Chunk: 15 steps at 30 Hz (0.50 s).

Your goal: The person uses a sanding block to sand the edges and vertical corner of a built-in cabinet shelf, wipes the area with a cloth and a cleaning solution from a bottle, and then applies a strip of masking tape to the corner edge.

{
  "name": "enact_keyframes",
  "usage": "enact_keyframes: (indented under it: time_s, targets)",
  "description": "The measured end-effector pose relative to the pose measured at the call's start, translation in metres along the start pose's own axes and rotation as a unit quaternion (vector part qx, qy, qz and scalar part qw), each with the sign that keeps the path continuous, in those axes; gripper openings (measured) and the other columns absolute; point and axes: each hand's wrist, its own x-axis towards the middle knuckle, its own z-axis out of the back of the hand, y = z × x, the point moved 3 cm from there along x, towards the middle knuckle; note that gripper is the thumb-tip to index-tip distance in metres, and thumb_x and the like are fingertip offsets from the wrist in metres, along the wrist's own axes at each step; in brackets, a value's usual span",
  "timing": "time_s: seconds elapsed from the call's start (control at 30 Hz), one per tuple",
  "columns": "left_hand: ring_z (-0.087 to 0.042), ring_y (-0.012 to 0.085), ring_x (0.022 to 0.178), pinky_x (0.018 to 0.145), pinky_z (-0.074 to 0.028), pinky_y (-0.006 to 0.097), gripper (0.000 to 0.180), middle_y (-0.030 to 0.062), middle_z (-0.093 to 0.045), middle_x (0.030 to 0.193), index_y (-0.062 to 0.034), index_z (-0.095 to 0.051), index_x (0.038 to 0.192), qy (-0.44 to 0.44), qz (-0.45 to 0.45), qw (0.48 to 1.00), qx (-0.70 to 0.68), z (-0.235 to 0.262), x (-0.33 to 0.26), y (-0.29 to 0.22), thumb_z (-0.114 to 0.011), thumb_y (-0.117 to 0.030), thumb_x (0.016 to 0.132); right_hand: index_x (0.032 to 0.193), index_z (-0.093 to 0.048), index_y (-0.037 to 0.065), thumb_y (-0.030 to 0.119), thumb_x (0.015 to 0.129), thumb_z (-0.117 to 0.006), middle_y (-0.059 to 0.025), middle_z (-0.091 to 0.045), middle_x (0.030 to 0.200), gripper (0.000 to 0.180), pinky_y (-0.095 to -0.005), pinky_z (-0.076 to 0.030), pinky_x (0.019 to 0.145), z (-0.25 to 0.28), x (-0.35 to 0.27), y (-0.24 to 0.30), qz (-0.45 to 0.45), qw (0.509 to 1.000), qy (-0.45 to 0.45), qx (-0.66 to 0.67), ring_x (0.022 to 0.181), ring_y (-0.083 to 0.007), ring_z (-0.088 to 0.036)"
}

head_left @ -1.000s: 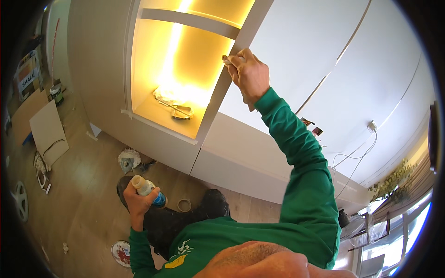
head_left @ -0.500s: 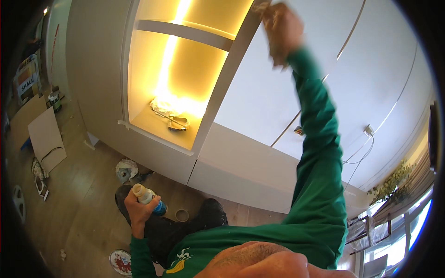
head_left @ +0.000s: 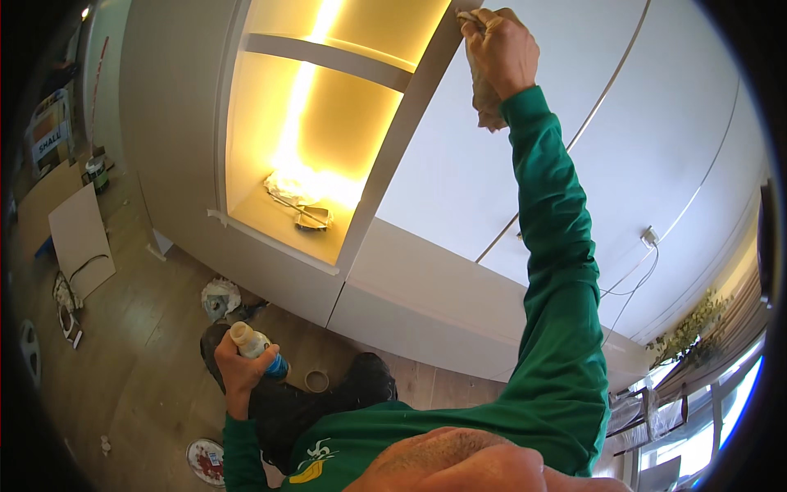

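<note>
Raised high, my right hand grips a crumpled beige cloth and presses it to the edge of the grey cabinet frame. Part of the cloth hangs below my fingers against the white panel. Low on the left, my left hand is wrapped round an uncapped bottle with a pale neck and a blue lower part. It stays near my dark-trousered legs. Beside the frame, the yellow-lit alcove contains a paint tray and crumpled wrapping.
A tape roll lies on the floor by my feet, near a crumpled plastic bag. Further left are a board, a paint can and cables. A round lid rests near my left sleeve. Wires hang from a wall socket on the right.
My right hand, blurred before, now shows sharply at nearly the same spot on the frame's edge. The left hand with the bottle has barely shifted, slightly leftward.
</note>
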Motion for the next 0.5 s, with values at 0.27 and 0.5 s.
enact_keyframes:
  time_s: [0.27,0.5]
  targets:
    - [-0.067,0.0176,0.07,0.067,-0.054,0.032,0.036,0.0063,-0.068,0.079,-0.003,-0.065,0.087,-0.009,-0.005,1.0,0.008,0.004,0.007,-0.007,-0.087,-0.018,0.062,0.1,-0.077,0.015,0.026,0.088,-0.071,-0.0095,-0.069,0.095,0.017,-0.0428,-0.055,0.074,-0.001,0.011,-0.002,-0.045,0.998,0.033,0.025,0.081,-0.0347,-0.067]
    - [-0.067,0.018,0.07,0.067,-0.054,0.033,0.037,0.0065,-0.068,0.079,-0.0027,-0.065,0.088,-0.004,-0.006,1.0,0.005,0.002,0.005,-0.002,-0.087,-0.018,0.063,0.1,-0.076,0.019,0.034,0.087,-0.072,-0.0104,-0.066,0.093,0.02,-0.0447,-0.055,0.069,-0.009,-0.001,-0.002,0.014,1.0,-0.016,-0.002,0.078,-0.0347,-0.068]
